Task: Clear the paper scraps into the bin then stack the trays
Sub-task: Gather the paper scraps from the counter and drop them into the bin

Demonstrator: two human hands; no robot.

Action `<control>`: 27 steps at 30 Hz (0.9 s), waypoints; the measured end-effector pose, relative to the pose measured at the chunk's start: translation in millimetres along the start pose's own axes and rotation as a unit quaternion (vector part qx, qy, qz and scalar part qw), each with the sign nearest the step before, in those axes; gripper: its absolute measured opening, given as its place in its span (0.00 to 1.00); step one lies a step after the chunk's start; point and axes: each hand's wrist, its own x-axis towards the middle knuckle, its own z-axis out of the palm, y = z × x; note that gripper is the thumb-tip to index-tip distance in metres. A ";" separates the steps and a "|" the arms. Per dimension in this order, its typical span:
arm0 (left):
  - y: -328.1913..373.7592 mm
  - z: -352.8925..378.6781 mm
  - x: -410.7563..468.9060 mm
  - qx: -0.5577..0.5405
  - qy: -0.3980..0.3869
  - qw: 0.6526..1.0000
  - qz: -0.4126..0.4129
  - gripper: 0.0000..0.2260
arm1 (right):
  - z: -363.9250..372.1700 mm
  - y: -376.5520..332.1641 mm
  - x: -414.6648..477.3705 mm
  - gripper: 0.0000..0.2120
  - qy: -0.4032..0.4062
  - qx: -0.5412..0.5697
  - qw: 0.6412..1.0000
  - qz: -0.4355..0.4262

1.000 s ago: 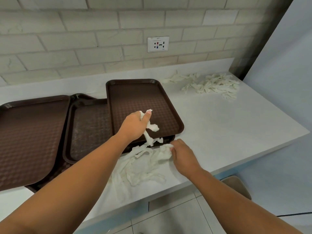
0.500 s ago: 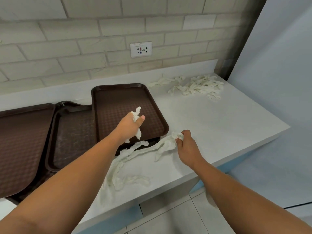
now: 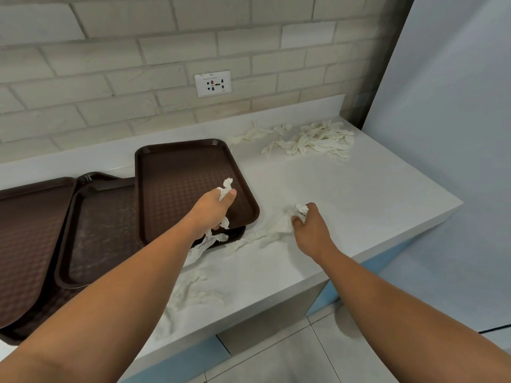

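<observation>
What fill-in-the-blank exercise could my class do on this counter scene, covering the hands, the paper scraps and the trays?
1. Both the left hand and the right hand are closed on white paper ____.
2. The trays on the counter are dark ____ in colour.
3. A loose pile of scraps lies at the far right of the counter, near the ____ wall.
4. The wall socket is mounted ____ the counter.

Missing words: scraps; brown; brick; above
</observation>
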 end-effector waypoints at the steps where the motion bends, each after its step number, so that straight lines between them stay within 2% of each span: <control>1: 4.8 3.0 -1.1 -0.020 0.001 1.000 -0.002 0.26 | -2.4 1.8 2.2 0.05 -0.005 0.008 1.000 0.004; 4: 14.9 11.7 -1.2 -0.050 0.017 0.999 0.000 0.31 | -10.2 9.3 5.8 0.10 -0.017 0.006 1.000 0.000; 13: 28.0 35.6 2.7 -0.047 -0.003 0.999 0.017 0.27 | -35.1 22.8 11.6 0.32 -0.039 0.069 0.996 0.038; 16: 34.0 43.1 4.5 -0.021 -0.013 0.999 0.038 0.22 | -44.6 21.8 16.1 0.29 -0.039 0.050 0.997 0.046; 20: 34.7 58.5 9.1 0.010 -0.050 0.995 0.081 0.08 | -57.3 26.5 22.6 0.19 -0.056 0.039 0.996 0.061; 23: 36.2 74.0 13.2 0.020 -0.067 0.992 0.102 0.06 | -66.0 29.7 24.9 0.10 -0.069 0.044 0.994 0.066; 27: 41.7 89.1 16.9 0.008 -0.068 0.993 0.099 0.06 | -72.0 35.4 27.4 0.05 -0.076 0.049 0.994 0.067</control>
